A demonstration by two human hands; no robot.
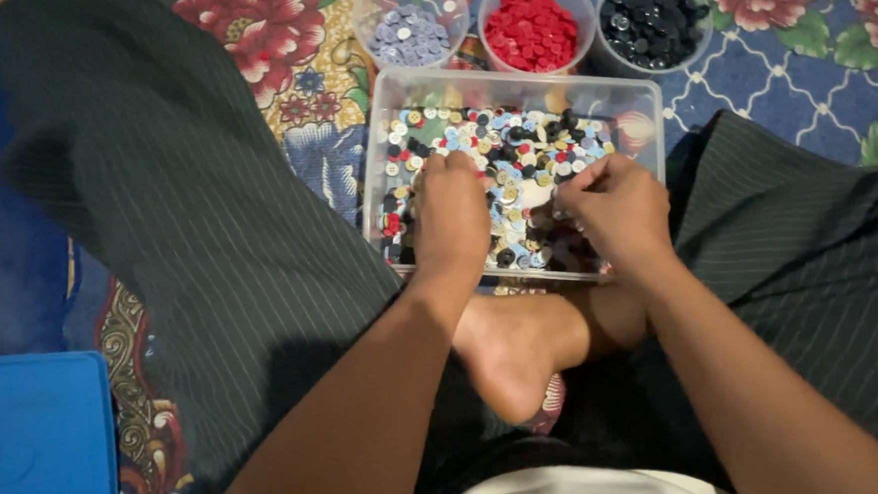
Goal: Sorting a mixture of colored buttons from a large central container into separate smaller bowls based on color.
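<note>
Both hands reach into the clear rectangular tray (383, 174) of mixed buttons (524, 156) on the floor: left hand (453, 213) curled, grasp hidden, right hand (616, 208) pinched narrowly on buttons, which may slip and scatter before reaching the three cups (534, 26).

Both hands (531, 217) (fingers curled) in button tray (646, 118)

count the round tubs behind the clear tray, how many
3, in a row behind the clear tray: left round tub of pale lilac buttons, middle tub of red, right tub of black. More may lie out of frame.
</note>
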